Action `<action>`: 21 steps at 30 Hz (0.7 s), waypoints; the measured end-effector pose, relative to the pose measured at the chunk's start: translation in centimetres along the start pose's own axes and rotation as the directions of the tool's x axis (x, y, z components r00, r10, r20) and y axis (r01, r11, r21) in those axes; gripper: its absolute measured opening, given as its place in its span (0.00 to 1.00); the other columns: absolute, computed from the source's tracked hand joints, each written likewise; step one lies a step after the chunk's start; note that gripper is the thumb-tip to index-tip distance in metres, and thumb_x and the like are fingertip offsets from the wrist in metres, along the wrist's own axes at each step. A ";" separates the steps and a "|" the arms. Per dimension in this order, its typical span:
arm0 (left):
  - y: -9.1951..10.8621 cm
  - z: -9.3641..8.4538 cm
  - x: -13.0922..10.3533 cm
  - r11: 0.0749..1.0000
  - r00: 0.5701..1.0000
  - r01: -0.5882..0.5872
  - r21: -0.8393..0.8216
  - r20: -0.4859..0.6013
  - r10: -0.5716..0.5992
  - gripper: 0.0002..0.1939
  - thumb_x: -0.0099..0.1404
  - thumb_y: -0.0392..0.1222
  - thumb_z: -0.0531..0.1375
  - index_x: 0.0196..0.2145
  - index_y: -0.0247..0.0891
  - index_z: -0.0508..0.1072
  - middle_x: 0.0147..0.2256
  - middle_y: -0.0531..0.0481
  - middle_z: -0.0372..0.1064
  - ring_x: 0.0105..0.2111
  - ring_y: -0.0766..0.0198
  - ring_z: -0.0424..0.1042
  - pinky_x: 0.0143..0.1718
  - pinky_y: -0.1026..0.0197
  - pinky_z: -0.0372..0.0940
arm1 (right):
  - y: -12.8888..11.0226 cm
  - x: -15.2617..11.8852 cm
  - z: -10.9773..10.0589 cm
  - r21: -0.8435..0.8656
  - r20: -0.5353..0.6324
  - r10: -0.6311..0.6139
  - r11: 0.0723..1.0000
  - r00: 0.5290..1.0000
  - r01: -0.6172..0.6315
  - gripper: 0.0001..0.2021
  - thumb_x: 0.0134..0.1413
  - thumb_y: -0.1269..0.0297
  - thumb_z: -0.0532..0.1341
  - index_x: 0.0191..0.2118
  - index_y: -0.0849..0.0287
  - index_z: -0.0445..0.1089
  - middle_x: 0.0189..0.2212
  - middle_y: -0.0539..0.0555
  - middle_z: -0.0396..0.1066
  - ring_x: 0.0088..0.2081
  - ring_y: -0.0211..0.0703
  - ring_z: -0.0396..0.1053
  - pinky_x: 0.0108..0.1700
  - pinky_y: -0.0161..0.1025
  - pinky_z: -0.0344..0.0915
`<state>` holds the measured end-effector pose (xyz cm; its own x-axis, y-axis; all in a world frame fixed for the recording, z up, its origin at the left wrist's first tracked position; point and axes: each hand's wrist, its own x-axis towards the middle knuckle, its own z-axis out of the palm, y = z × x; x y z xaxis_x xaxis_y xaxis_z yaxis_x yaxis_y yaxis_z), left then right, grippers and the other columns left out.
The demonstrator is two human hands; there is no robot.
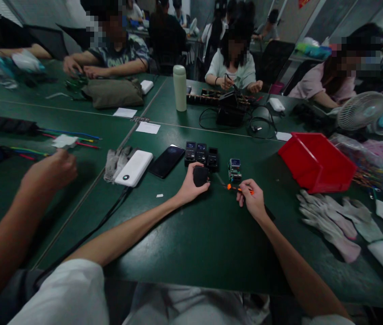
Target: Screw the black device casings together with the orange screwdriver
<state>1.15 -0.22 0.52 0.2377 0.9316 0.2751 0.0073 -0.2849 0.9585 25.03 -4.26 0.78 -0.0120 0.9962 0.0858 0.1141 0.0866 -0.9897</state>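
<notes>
Small black box-shaped device [200, 176] in the left hand [187, 187], slim tool with an orange-and-black handle [229, 186] in the right hand [252, 198]

Over the dark green tabletop [184, 243], the left hand curls around the device, its fingers along the far side and its thumb along the near one. The right hand pinches the tool by its handle, fingers drawn close together. The tool's blurred grey shaft points left towards the device; whether its tip touches cannot be told.

Just beyond the device stands a row of three black boxy units with small screens [200, 152]. Near the right hand, a stacked green circuit board with a small display [235, 170] rests on the table. To the left lie a black glass-fronted smartphone [167, 161] and a rectangular white power bank [136, 167], the latter beside a crumpled grey fabric glove [111, 165]. A tiny white scrap [159, 195] lies nearer the wearer.

Farther right, a red plastic bin [316, 162] sits beyond a heap of pale knitted gloves [326, 221]. At the far left, a neighbour's hand [47, 174] grips a white connector [64, 141] near coloured wires [88, 145]. A pale green cylindrical bottle [179, 88] stands upright towards the people opposite.
</notes>
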 end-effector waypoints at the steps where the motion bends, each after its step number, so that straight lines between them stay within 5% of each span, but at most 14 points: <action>1: 0.0 0.0 0.0 1.000 1.000 0.001 0.004 -0.005 -0.001 0.31 0.55 0.40 0.63 0.52 0.43 0.53 0.40 0.51 0.63 0.37 0.64 0.71 0.43 0.55 0.67 | 0.0 0.0 0.0 0.013 0.005 -0.019 1.000 1.000 0.018 0.12 0.59 0.54 0.59 0.40 0.56 0.60 0.23 0.47 0.68 0.18 0.35 0.66 0.19 0.32 0.62; 5: -0.1 0.0 0.0 1.000 1.000 0.017 0.002 -0.003 -0.017 0.30 0.56 0.40 0.63 0.53 0.43 0.53 0.39 0.51 0.64 0.37 0.64 0.71 0.43 0.55 0.67 | -0.1 0.1 0.0 0.052 -0.009 -0.099 0.994 0.995 0.099 0.18 0.52 0.58 0.65 0.44 0.53 0.57 0.37 0.51 0.68 0.31 0.39 0.71 0.30 0.38 0.71; 15: -0.2 -0.1 0.0 1.000 1.000 0.013 -0.013 -0.016 -0.013 0.30 0.56 0.38 0.63 0.52 0.43 0.53 0.39 0.51 0.65 0.36 0.64 0.71 0.41 0.57 0.67 | -0.3 -0.2 0.2 -0.089 -0.041 -0.065 0.994 0.997 0.061 0.11 0.56 0.57 0.62 0.36 0.56 0.61 0.22 0.46 0.65 0.20 0.35 0.65 0.23 0.33 0.63; 18: -0.1 -0.1 0.0 1.000 1.000 0.014 -0.006 -0.004 -0.014 0.30 0.56 0.38 0.63 0.52 0.43 0.53 0.39 0.51 0.65 0.37 0.64 0.71 0.42 0.56 0.67 | -0.3 -0.2 0.0 -0.088 -0.012 -0.024 0.996 1.000 0.023 0.10 0.58 0.55 0.60 0.36 0.56 0.61 0.20 0.45 0.65 0.16 0.32 0.61 0.19 0.32 0.57; 21: 0.0 -0.1 0.0 1.000 1.000 0.022 -0.017 -0.004 -0.022 0.30 0.56 0.39 0.63 0.52 0.43 0.53 0.40 0.51 0.65 0.37 0.63 0.71 0.42 0.56 0.67 | -0.4 0.0 -0.2 -0.116 0.015 -0.071 0.991 0.997 0.072 0.13 0.55 0.57 0.63 0.41 0.55 0.61 0.27 0.48 0.68 0.24 0.36 0.67 0.26 0.34 0.66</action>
<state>1.01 -0.21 0.51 0.2332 0.9387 0.2539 -0.0036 -0.2603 0.9655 25.20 -4.33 1.22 -0.0351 0.9875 0.1538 0.2275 0.1577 -0.9609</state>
